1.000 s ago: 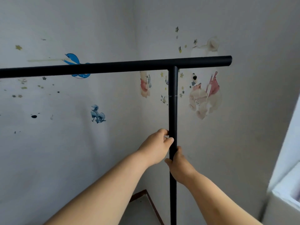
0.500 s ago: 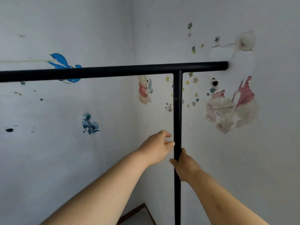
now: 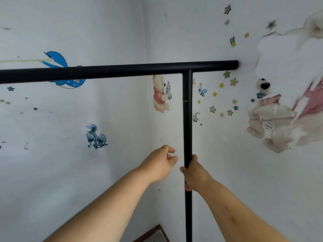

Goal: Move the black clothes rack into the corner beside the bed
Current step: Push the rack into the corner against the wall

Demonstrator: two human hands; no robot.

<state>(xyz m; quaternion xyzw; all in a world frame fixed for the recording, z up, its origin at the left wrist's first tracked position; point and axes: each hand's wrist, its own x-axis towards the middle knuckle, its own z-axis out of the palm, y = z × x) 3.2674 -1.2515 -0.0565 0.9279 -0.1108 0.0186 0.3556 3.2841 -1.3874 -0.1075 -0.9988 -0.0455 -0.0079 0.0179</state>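
The black clothes rack fills the view: a horizontal top bar crosses from the left edge and its right end reaches the right wall, and a vertical post drops from it to the bottom edge. My right hand is wrapped around the post at mid height. My left hand hovers just left of the post, fingers loosely apart, touching nothing. The rack's base is out of view.
Two white walls meet in a corner just behind the rack, both covered with cartoon stickers. A strip of brown skirting and floor shows at the bottom. The bed is not visible.
My left hand has let go of the post and drawn back to the left. The rack has moved closer to the corner, its bar end now at the right wall.
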